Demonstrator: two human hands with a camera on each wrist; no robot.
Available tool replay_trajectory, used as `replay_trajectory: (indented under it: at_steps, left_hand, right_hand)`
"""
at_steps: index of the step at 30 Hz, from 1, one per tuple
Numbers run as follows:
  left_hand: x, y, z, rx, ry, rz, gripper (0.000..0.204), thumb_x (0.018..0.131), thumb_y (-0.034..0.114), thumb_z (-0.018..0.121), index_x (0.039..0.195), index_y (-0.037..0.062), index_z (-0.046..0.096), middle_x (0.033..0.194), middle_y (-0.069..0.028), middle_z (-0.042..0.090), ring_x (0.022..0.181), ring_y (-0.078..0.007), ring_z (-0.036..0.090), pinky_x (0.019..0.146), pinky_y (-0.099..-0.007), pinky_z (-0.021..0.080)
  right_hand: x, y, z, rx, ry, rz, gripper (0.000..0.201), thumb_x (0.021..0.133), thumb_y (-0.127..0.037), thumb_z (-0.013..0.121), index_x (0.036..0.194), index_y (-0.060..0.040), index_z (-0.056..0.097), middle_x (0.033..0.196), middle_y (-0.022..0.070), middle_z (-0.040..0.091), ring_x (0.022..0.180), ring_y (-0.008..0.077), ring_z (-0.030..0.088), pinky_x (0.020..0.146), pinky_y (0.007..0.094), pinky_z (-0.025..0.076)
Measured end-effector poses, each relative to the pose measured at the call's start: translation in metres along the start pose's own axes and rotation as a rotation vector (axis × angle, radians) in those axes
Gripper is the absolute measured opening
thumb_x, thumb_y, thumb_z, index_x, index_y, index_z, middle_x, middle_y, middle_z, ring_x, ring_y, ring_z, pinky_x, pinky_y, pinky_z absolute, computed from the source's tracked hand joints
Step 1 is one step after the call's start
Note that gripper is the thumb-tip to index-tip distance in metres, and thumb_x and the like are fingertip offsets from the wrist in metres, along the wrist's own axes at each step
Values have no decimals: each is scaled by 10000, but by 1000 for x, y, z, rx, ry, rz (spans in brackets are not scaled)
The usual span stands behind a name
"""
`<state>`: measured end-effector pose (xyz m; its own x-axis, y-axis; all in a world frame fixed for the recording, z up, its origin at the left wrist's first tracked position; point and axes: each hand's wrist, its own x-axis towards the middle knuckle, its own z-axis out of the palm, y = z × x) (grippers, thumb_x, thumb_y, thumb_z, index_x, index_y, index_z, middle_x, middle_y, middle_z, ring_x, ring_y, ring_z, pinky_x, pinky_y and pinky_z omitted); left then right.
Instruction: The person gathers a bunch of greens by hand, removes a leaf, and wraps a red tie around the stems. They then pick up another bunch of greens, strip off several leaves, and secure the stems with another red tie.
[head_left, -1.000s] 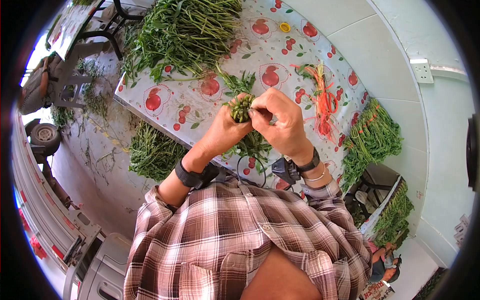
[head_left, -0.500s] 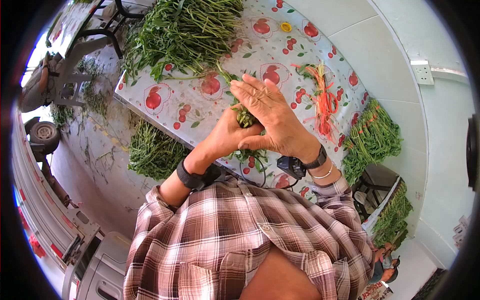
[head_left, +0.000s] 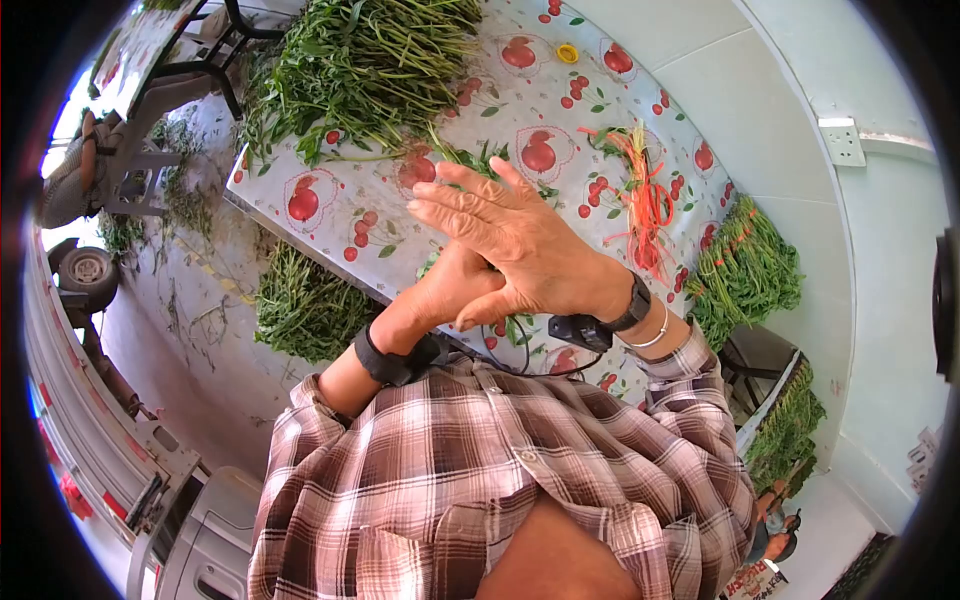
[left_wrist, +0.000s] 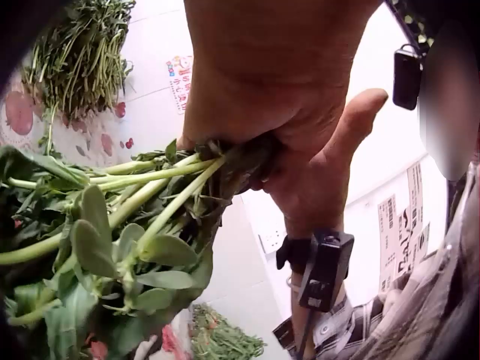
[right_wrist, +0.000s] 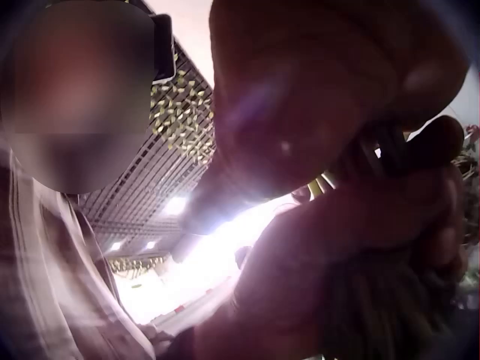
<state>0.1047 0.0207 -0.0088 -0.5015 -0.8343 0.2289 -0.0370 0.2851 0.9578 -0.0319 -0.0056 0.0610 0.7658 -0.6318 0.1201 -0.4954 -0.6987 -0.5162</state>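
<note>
My left hand [head_left: 458, 284] grips a bunch of leafy green stems [left_wrist: 142, 232]; its leaves spread out to one side of the fist in the left wrist view. My right hand [head_left: 525, 245] lies flat across the top of the left fist, palm down, fingers straight and thumb apart. In the head view it covers the stem ends of the bunch. Both hands are close together in front of the chest, over the near edge of the table. In the right wrist view the hands are dark and fill much of the picture.
The table's cherry-patterned cloth [head_left: 300, 170] bears a large heap of greens [head_left: 375, 75], a tangle of red ties [head_left: 648, 210] and a small yellow ring [head_left: 567, 53]. Tied bunches [head_left: 745, 270] are stacked at the right edge. More greens [head_left: 310, 305] lie low at the left.
The right hand has let go of the stem ends it was pinching, opened flat, and moved left over the top of the left fist. The left hand has kept its grip on the bunch.
</note>
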Motion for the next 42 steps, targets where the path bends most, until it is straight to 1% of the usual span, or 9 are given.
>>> replay_trajectory:
  at_steps: [4,7,8,11,14,21,25,36,42]
  left_hand:
    - [11,21,-14,-506,-268,-608,585,724,77,698,1250,-8,457,1220,-199,497,1154,-282,495,945,-372,422]
    - [7,16,-2,-254,-24,-19,558,768,104,658,1274,-1,448,1269,-212,458,1226,-274,431,995,-370,375]
    - [-5,-13,3,32,-205,6,546,802,122,618,1298,-3,428,1324,-229,399,1300,-282,340,1050,-383,309]
    - [-4,-11,14,-292,71,-73,520,798,96,627,1278,11,449,1204,-171,518,1160,-231,483,961,-340,396]
    - [14,24,-18,-411,-187,-452,387,798,71,630,1170,26,531,986,-55,601,909,-125,560,805,-264,450]
    - [18,24,-26,-464,110,-371,169,797,60,628,962,34,605,842,15,586,770,-56,519,712,-222,444]
    - [21,24,-30,-521,182,-355,176,806,91,642,962,20,601,898,-2,602,841,-76,535,778,-245,450]
    - [5,16,-30,-524,88,-385,302,789,217,714,992,26,598,862,-10,604,828,-101,546,775,-268,455]
    - [-9,8,-30,-515,102,-458,175,814,162,685,857,48,559,897,-27,591,813,-109,519,818,-276,430]
  right_hand:
    - [4,2,-27,142,221,31,927,714,-716,529,1415,-145,328,1450,79,330,1373,266,232,1099,527,101]
    - [5,0,-2,-11,47,-2,942,705,-717,539,1422,-146,319,1461,77,315,1385,263,207,1102,522,88]
    - [0,2,3,-42,-60,-26,941,709,-707,548,1428,-149,311,1468,82,305,1391,259,200,1103,513,91]
    - [1,2,1,32,-26,14,959,700,-705,566,1430,-139,306,1462,90,317,1385,269,216,1100,515,88]
    - [2,21,-9,365,234,41,993,689,-725,564,1425,-110,307,1450,102,335,1364,259,270,1098,465,175]
    - [-30,47,37,1277,159,338,933,687,-476,767,1389,-43,332,1365,119,440,1273,220,395,990,323,384]
    - [-28,21,53,977,-79,469,775,688,-246,787,1326,-36,401,1274,121,515,1192,227,473,947,318,416]
    - [-19,4,78,1022,402,405,688,696,-126,700,1314,-42,409,1264,128,483,1181,255,462,1014,358,357]
    - [-32,41,38,752,-121,298,570,772,-145,686,1288,-31,472,1217,112,523,1143,222,493,991,327,366]
